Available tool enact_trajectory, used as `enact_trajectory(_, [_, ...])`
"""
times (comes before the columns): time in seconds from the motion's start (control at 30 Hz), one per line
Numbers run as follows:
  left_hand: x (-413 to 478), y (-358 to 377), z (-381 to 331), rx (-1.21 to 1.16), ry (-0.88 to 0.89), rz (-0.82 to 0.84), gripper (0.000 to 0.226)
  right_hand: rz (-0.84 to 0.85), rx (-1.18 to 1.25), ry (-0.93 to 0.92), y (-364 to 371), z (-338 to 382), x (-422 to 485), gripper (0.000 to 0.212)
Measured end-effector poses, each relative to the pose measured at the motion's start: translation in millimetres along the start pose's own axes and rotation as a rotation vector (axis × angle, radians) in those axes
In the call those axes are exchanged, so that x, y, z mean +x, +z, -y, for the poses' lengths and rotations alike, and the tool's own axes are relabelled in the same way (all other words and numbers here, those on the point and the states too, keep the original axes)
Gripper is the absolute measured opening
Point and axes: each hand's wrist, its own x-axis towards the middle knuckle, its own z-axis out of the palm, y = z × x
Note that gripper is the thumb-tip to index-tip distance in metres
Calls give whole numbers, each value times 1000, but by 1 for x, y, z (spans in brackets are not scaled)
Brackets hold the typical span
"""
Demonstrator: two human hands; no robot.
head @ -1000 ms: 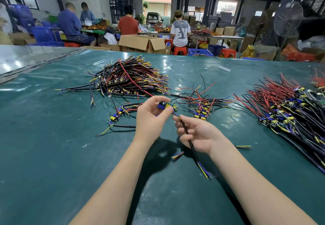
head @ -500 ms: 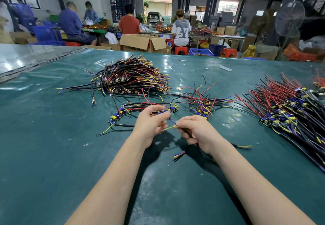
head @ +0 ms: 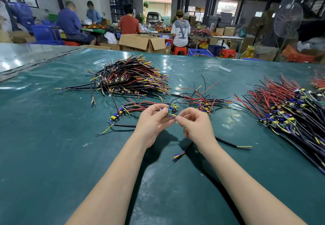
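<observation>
A: Circuit board [head: 173, 109], where is it now?
B: Just above the green table [head: 52, 154], in front of the person. The left hand [head: 152, 123] grips it with thumb and fingers.
A: And the right hand [head: 195, 128]?
B: It pinches the yellow and blue wires [head: 173, 116] at the board's end, fingers curled.

A tangled wire pile [head: 130, 78] lies on the green worktop [head: 52, 136]. A red-wired pile [head: 290, 112] lies at the right. A cardboard box [head: 140, 42] stands beyond.
</observation>
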Motion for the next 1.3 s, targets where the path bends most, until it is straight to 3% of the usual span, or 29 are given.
enact_trajectory(0.1, [-1,3,0,-3,24,10,14,36,111,143,-2,2,0,27])
enact_trajectory(0.3, [-4,6,-1,-16,60,15,14,50,200,260,-4,4,2,28])
enact_trajectory(0.57, [-4,0,-5,109,95,-206,62,185,285,321,-4,4,-2,23])
enact_trajectory(0.67, [-2,-4,-10,176,72,-194,75,212,212,269,-3,4,-3,22])
enact_trajectory(0.8, [-1,-12,-11,309,8,-192,88,343,-125,91,-3,8,-3,19])
enact_trajectory(0.87, [-2,-13,-11,331,-8,-219,91,371,-182,78,0,8,-6,21])
enact_trajectory(1.0, [0,-7,-15,-29,27,-313,65,269,162,165,1,8,-6,18])
enact_trajectory(1.1, [-3,6,-8,-189,2,-298,38,229,241,208,0,9,-6,19])
enact_trajectory(1.2, [-7,17,2,-125,-65,-210,14,190,289,230,0,9,-7,21])
enact_trajectory(1.3, [-5,18,10,59,-13,-180,13,159,335,242,1,9,-8,21])
